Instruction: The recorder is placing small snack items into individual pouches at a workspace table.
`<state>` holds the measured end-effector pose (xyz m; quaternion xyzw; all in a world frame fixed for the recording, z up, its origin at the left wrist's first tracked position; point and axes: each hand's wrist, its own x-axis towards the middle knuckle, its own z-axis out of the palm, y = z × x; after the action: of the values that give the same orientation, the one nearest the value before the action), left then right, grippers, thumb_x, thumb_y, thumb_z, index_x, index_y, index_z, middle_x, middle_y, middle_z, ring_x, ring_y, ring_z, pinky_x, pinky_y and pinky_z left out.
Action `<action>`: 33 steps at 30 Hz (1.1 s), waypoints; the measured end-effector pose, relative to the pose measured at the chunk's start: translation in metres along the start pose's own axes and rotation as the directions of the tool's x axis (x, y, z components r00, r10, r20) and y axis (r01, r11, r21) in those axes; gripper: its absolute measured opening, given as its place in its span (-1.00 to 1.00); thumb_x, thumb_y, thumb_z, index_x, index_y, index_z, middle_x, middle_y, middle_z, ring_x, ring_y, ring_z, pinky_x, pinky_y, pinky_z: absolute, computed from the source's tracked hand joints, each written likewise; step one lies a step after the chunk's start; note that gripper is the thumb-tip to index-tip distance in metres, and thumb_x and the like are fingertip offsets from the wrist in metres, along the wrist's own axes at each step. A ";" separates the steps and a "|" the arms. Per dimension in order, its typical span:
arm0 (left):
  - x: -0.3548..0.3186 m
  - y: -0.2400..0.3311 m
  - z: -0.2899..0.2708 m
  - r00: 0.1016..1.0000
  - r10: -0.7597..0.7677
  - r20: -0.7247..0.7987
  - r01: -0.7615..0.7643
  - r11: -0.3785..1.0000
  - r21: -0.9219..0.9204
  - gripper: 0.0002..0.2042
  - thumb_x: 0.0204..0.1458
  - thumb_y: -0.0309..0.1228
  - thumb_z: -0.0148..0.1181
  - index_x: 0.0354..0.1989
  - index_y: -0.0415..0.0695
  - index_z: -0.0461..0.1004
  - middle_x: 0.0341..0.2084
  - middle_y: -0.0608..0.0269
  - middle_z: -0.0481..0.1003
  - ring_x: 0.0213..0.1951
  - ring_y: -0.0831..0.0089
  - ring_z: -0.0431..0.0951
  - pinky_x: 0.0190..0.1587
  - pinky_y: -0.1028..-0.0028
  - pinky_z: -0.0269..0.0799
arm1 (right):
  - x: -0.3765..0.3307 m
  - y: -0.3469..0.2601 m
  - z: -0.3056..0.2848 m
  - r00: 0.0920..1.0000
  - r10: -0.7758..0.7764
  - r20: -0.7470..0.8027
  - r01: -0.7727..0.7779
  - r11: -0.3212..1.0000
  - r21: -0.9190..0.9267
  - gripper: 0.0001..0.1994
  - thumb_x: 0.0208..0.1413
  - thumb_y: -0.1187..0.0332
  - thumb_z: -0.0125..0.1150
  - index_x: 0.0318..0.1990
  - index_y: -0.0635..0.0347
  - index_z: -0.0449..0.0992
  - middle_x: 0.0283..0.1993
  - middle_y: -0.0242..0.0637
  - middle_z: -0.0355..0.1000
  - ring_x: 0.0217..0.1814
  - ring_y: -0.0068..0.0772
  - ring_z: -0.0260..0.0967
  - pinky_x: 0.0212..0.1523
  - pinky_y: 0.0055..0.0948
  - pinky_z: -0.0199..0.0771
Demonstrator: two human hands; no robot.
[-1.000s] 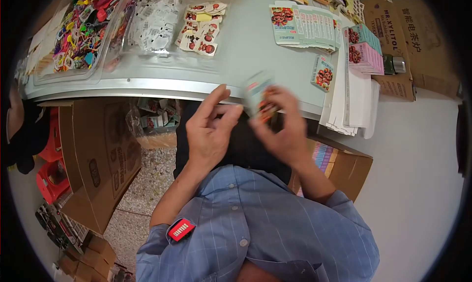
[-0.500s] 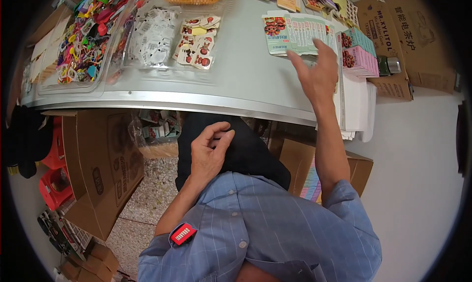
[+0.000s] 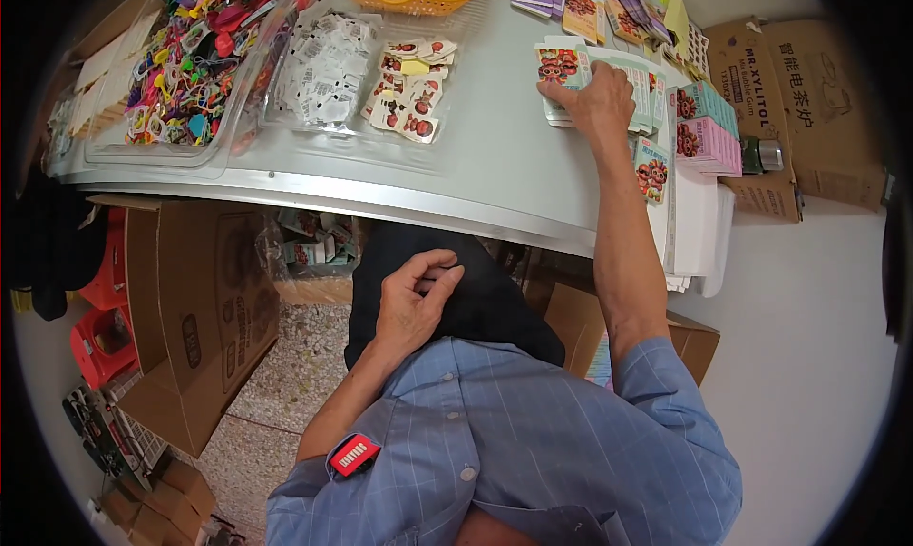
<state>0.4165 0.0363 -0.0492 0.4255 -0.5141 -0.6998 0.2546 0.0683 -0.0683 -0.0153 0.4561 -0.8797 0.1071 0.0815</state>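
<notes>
Right hand [image 3: 601, 107] touches green packs [image 3: 561, 68]; clear tray [image 3: 347, 139] holds white packets [image 3: 325, 66].

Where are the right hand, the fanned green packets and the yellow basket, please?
Right hand [image 3: 601, 106]: head view, back of the hand.
Fanned green packets [image 3: 557, 68]: head view, front of the leftmost packet.
Yellow basket [image 3: 418, 5]: head view, front wall.

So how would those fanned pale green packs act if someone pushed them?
The pale green packs would probably slide over one another, since they lie overlapped. Each looks thin and flat, so likely light and unlikely to roll.
</notes>
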 end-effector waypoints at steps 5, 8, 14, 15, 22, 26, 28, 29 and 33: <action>0.003 0.003 0.002 1.000 0.030 -0.003 -0.030 1.000 -0.006 -0.76 0.19 -0.46 0.30 0.00 -0.25 0.56 -0.22 0.29 0.61 -0.25 0.63 0.53 -0.16 0.59 0.48 | 0.011 -0.005 -0.011 0.993 0.057 0.099 -0.062 0.997 0.038 -0.20 -0.25 -0.13 0.57 0.00 0.40 0.49 0.04 0.08 0.47 0.16 0.04 0.37 0.14 -0.06 0.38; 0.002 0.002 0.004 0.999 0.035 0.001 -0.035 0.999 -0.018 -0.76 0.19 -0.47 0.29 0.00 -0.25 0.55 -0.21 0.29 0.61 -0.25 0.63 0.54 -0.16 0.59 0.48 | 0.008 -0.009 -0.017 0.999 0.033 -0.008 -0.031 0.988 0.149 -0.31 -0.12 -0.04 0.52 0.00 0.39 0.49 -0.05 0.02 0.51 0.04 -0.02 0.45 0.05 -0.13 0.44; 0.000 0.017 -0.010 0.995 0.100 0.005 -0.094 0.954 -0.285 -0.47 0.08 -0.43 0.41 0.22 -0.25 0.37 0.03 0.12 0.52 0.02 0.46 0.52 0.04 0.47 0.48 | -0.060 -0.035 -0.045 0.986 -0.018 0.166 -0.121 0.611 0.783 -0.59 0.25 0.16 0.24 0.03 0.37 0.46 -0.13 -0.14 0.55 -0.07 -0.33 0.53 -0.08 -0.35 0.50; 0.003 0.023 -0.012 0.987 0.161 0.009 -0.141 0.892 -0.430 -0.32 0.02 -0.39 0.47 0.31 -0.25 0.28 0.13 0.05 0.47 0.15 0.37 0.48 0.13 0.39 0.46 | -0.079 -0.039 -0.052 0.943 -0.037 0.331 -0.280 0.449 0.849 -0.62 0.33 0.19 0.15 0.06 0.37 0.44 -0.07 -0.16 0.54 -0.03 -0.41 0.52 -0.06 -0.40 0.51; 0.023 0.073 -0.023 0.836 0.318 0.447 0.027 0.790 -0.612 0.22 -0.40 -0.53 0.66 0.50 -0.27 -0.09 0.36 0.04 0.24 0.36 0.28 0.25 0.38 0.29 0.15 | -0.226 -0.068 -0.040 0.647 -0.494 0.581 -0.682 -0.036 0.730 -0.62 0.42 0.20 -0.04 0.18 0.33 0.38 0.12 -0.19 0.46 0.10 -0.39 0.46 0.13 -0.33 0.47; 0.016 0.062 -0.029 0.815 0.199 0.545 0.099 0.878 -0.469 0.18 -0.40 -0.45 0.68 0.46 -0.32 -0.01 0.26 -0.01 0.36 0.30 0.23 0.36 0.36 0.24 0.23 | -0.239 -0.070 -0.055 0.687 -0.579 0.439 -0.589 -0.091 0.803 -0.64 0.40 0.25 0.03 0.18 0.34 0.42 0.06 -0.31 0.46 0.11 -0.52 0.37 0.10 -0.41 0.40; 0.010 0.056 -0.031 0.876 0.183 0.446 0.084 0.853 -0.515 0.08 -0.40 -0.46 0.68 0.40 -0.33 0.13 0.13 0.04 0.48 0.25 0.24 0.41 0.31 0.24 0.31 | -0.238 -0.072 -0.061 0.686 -0.638 0.350 -0.426 0.038 0.904 -0.62 0.39 0.27 0.04 0.21 0.36 0.40 0.10 -0.28 0.45 0.14 -0.50 0.35 0.12 -0.40 0.38; 0.010 0.051 -0.031 0.876 0.182 0.446 0.084 0.855 -0.512 0.08 -0.40 -0.46 0.68 0.40 -0.33 0.13 0.13 0.04 0.48 0.25 0.24 0.41 0.31 0.24 0.31 | -0.239 -0.077 -0.063 0.732 -0.597 0.329 -0.402 0.013 0.916 -0.62 0.38 0.28 0.06 0.20 0.36 0.40 0.07 -0.26 0.47 0.11 -0.49 0.37 0.11 -0.41 0.39; 0.009 0.045 -0.023 0.951 0.107 0.289 0.002 0.935 -0.354 -0.28 -0.34 -0.50 0.63 0.11 -0.32 0.44 -0.13 0.07 0.62 0.04 0.32 0.57 0.13 0.34 0.50 | -0.245 -0.072 -0.053 0.746 -0.565 0.353 -0.322 0.158 0.933 -0.68 0.38 0.27 0.07 0.09 0.36 0.48 -0.13 -0.26 0.54 -0.10 -0.57 0.43 -0.05 -0.48 0.45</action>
<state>0.4282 0.0017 -0.0126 0.2468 -0.4259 -0.8298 0.2631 0.2698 0.0974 -0.0148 0.4772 -0.5150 0.4734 -0.5319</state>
